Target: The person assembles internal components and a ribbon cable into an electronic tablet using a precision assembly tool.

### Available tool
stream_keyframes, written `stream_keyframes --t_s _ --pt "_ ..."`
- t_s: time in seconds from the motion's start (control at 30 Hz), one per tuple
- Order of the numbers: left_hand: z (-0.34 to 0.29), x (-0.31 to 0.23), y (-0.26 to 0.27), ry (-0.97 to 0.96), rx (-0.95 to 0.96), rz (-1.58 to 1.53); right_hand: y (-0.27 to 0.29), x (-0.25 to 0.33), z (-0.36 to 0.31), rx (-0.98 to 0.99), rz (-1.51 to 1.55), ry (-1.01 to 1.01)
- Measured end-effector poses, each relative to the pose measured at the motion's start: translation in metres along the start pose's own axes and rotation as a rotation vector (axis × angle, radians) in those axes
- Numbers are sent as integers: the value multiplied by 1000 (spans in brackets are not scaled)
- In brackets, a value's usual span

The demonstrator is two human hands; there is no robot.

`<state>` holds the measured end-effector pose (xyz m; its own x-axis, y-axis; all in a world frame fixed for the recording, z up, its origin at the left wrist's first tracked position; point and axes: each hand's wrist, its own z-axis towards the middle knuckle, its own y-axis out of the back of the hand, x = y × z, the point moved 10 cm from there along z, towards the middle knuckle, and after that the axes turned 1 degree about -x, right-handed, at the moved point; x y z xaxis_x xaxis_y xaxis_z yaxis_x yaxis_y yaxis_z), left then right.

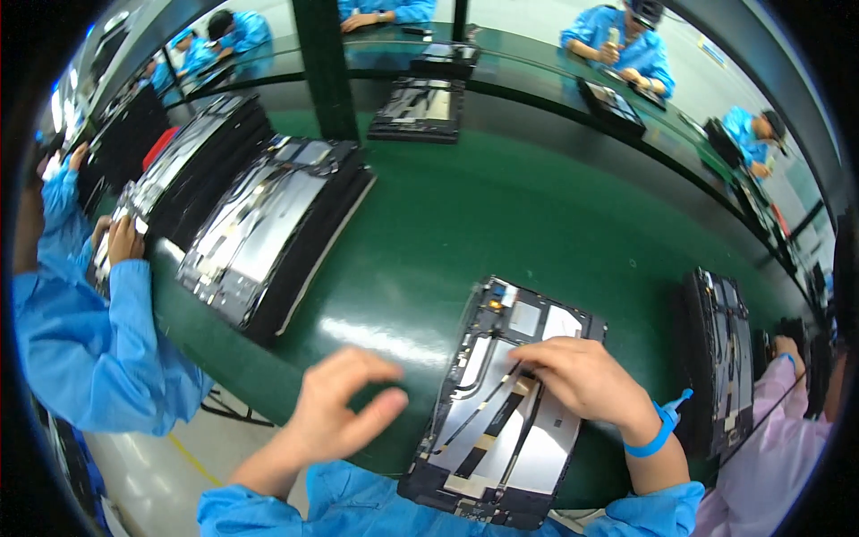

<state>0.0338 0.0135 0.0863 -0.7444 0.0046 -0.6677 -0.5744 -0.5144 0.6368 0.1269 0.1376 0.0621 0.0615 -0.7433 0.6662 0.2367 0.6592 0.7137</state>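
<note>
Device stacks (276, 228) (and smocked workers (80, 349)) mark an electronics workshop.

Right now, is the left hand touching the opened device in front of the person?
No, green table shows between the left hand and the opened device.

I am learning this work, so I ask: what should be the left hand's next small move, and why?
Probably lower the left hand onto the left side of the open flat device, to steady it. That hand hangs apart from the device with no object visible in it, while the right hand reaches over the dark strips; whether it grips one is unclear.
</note>
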Motion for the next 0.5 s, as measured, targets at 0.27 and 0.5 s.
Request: stream_keyframes --t_s 0.27,0.5 --pt "-71 -6 -28 123 8 150 -91 31 68 693 35 167" --pt "-66 0 -39 137 14 157 -127 16 70 1063 -211 31"
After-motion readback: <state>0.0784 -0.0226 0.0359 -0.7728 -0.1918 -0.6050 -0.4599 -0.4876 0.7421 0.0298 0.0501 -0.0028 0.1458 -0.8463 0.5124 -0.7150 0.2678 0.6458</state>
